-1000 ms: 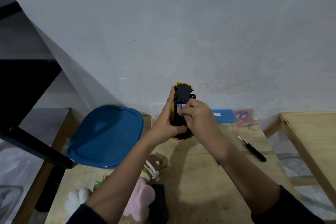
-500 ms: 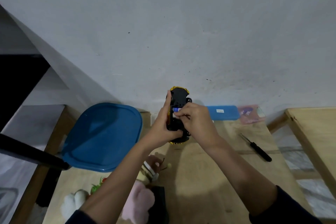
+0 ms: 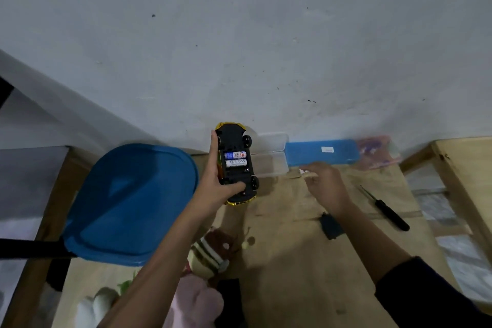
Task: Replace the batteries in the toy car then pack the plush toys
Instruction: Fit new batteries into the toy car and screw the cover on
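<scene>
My left hand (image 3: 215, 184) grips a yellow toy car (image 3: 235, 165) held upside down above the wooden table (image 3: 292, 261). Its black underside faces me with the battery bay uncovered; two white batteries (image 3: 236, 159) lie in it side by side. My right hand (image 3: 323, 184) hovers over the table to the right of the car, fingers pinched on a small white battery (image 3: 306, 172), only partly visible. The black battery cover (image 3: 331, 225) lies on the table by my right wrist. Plush toys sit near the front: a striped brown one (image 3: 210, 253), a pink one (image 3: 197, 301), a white one (image 3: 93, 303).
A large blue lid (image 3: 133, 202) rests at the left. A clear plastic case (image 3: 270, 157) and a blue box (image 3: 320, 152) stand against the wall, a pink packet (image 3: 378, 152) beside them. A black screwdriver (image 3: 383, 208) lies at the right. Another wooden table (image 3: 468, 168) stands further right.
My right hand has left the car's battery bay and moved right and down toward the table with a battery pinched in it. The bay now shows two batteries. The left hand still holds the car.
</scene>
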Demonstrator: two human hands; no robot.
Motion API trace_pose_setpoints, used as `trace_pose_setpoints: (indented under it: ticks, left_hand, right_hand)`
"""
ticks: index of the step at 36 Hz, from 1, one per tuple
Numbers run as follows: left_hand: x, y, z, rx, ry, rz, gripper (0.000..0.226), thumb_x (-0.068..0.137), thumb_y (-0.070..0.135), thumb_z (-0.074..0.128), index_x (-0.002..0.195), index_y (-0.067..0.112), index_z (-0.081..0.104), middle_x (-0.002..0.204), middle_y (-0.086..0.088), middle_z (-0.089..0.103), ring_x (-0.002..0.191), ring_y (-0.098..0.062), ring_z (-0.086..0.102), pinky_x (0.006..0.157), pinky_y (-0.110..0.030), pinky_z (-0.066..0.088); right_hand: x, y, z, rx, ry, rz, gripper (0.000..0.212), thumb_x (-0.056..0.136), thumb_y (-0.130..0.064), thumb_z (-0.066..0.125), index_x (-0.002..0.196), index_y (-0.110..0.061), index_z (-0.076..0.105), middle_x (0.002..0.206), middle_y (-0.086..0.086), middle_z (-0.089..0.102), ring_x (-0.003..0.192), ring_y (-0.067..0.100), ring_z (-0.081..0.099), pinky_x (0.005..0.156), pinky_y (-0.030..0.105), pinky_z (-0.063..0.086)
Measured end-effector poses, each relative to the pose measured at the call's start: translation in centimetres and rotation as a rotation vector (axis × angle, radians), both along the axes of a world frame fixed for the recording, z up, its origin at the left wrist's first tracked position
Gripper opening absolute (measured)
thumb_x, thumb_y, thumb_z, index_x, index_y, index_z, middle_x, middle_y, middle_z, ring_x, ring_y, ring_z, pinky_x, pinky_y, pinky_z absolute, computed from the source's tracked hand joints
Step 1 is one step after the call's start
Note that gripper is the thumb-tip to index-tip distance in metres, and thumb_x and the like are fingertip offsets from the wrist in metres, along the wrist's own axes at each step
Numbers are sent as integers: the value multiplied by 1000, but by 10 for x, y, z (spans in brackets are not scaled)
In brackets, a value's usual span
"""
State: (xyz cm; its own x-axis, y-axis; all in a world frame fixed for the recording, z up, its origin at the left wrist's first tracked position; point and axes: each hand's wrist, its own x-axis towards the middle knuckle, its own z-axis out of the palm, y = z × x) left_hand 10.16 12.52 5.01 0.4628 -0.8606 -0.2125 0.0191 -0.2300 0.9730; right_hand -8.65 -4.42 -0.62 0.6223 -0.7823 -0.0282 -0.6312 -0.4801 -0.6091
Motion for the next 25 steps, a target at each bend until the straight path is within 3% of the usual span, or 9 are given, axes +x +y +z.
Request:
trace_pose_setpoints:
  ticks: [3,9,13,16,22,25]
  left_hand:
    - [1,-2,-3,8,25,1,112,79,-17,60,145,43,-8,119,25,49,94,5,63,73,-13,50]
    - [1,-4,-10,27,50,-13,112,79,-17,60,146,43,-7,119,25,51,95,4,63,74,-14,50]
    - [2,-1,-13,24,68,9,113,78,-16,61,141,53,-3,129,10,53,103,-8,64,78,-21,53]
    - [1,0,-12,28,76,25,113,78,-15,61,141,53,-3,129,11,53,103,-8,64,79,-22,53]
    - [-4,0,-5,7,76,30,113,78,-17,61,144,48,-4,120,20,55,96,-1,65,73,-17,51]
    - [-7,0,1,-23,71,39,113,77,-17,61,145,46,-5,117,26,53,97,1,64,76,-17,51]
  right_hand:
    - [1,-3,-11,-37,139,36,33,85,-1,56,116,-10,62,118,7,59,108,20,53,92,20,34]
    - [9,-10,-19,-58,244,21,34,87,1,52,120,-5,57,124,10,51,112,24,50,97,26,37]
    - [11,-13,-28,-41,278,-16,25,87,6,51,110,2,61,115,15,51,103,27,53,84,19,36]
    - [7,-15,-33,-4,253,-40,24,86,8,51,107,4,62,110,17,53,97,27,55,79,18,34]
    - [10,-1,-5,8,-46,-113,15,92,-12,53,101,-1,59,95,12,54,86,21,53,72,20,34]
    - [25,13,26,176,-309,-149,7,92,-11,54,99,-10,56,90,4,58,79,16,59,64,12,46]
